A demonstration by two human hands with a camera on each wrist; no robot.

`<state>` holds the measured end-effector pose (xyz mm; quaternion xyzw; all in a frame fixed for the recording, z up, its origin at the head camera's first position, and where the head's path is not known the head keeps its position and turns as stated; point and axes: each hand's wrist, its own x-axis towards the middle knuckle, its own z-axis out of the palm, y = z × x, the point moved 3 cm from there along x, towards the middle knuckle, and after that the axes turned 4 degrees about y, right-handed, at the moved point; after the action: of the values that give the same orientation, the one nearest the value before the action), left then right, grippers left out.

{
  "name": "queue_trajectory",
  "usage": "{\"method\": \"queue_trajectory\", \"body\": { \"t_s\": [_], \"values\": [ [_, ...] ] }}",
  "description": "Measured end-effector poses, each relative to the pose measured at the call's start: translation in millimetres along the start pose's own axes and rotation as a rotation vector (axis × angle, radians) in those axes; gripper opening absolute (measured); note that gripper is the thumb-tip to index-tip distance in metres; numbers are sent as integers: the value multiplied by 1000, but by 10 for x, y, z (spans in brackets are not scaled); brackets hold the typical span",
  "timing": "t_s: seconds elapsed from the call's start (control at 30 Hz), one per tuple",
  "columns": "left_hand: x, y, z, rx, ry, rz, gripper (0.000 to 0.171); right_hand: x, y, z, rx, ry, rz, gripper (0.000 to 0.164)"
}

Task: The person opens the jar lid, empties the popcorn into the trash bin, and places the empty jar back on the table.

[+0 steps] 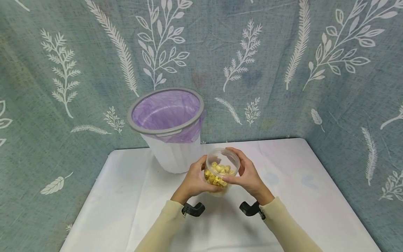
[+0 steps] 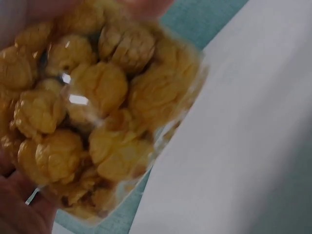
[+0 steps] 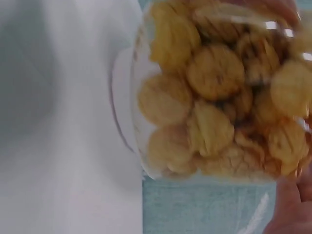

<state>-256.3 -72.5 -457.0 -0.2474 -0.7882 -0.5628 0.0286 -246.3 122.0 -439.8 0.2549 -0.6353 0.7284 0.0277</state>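
Between both hands a clear plastic jar is held up over the table, its round top turned toward the head camera. Yellow popcorn fills the lower part; its rounded pieces press against the clear wall in the left wrist view and the right wrist view. My left hand grips the jar's left side, thumb across the near side. My right hand holds the right side near the rim, thumb in front and fingers round the back. Whether a clear lid covers the top, I cannot tell.
A white bin with a grey rim stands on the table behind and left of the jar, lined with a purple bag. White cloth covers the table. Patterned green-blue fabric hangs behind and at both sides.
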Motion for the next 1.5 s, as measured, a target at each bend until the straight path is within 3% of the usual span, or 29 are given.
{"method": "queue_trajectory", "body": {
  "t_s": [0.3,0.57,0.7,0.8,0.97,1.13,1.27,1.4,1.5],
  "values": [
    [-4,-8,-19,-158,-137,-26,94,16,-98,-52,25,-145,55,89],
    [3,-11,-20,-173,-156,-42,95,37,-133,-110,75,-156,55,86],
    [10,-39,-31,-153,-134,-40,93,57,-104,-203,67,-91,42,83],
    [7,-60,-39,-130,-114,-33,91,63,-45,-324,39,14,51,81],
    [-17,-89,-39,-140,-101,-42,92,23,141,-586,-38,196,120,82],
    [15,-102,-33,-163,-85,-32,92,-28,319,-875,-163,303,193,85],
    [23,-110,-31,-178,-77,-10,94,-96,483,-1040,-328,344,307,94],
    [-16,-120,-40,-203,-77,-7,96,-198,692,-1112,-504,323,461,108],
    [-29,-123,-35,-217,-74,-11,96,-269,809,-1132,-578,301,538,112]
  ]
}}
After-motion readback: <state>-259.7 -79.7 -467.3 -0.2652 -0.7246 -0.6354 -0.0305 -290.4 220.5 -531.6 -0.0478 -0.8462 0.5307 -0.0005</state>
